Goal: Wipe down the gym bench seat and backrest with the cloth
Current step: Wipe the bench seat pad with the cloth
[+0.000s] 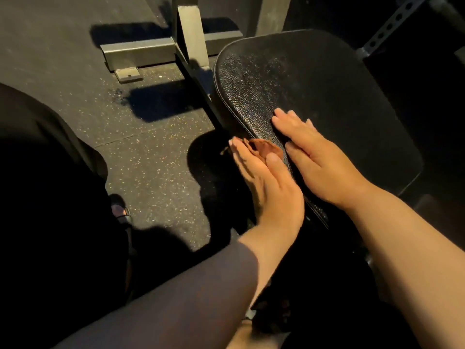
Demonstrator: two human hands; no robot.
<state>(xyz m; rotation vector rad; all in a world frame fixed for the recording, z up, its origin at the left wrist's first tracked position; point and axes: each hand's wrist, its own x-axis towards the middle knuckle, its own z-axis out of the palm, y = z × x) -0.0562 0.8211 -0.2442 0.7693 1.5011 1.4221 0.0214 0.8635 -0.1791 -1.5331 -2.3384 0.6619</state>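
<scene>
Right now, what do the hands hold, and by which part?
Left hand pinches the bunched brown cloth between thumb and fingers; right hand lies flat on the pad.

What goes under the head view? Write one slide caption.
Left hand holds a brown cloth against the edge of the black bench pad; right hand rests flat on it.
</scene>
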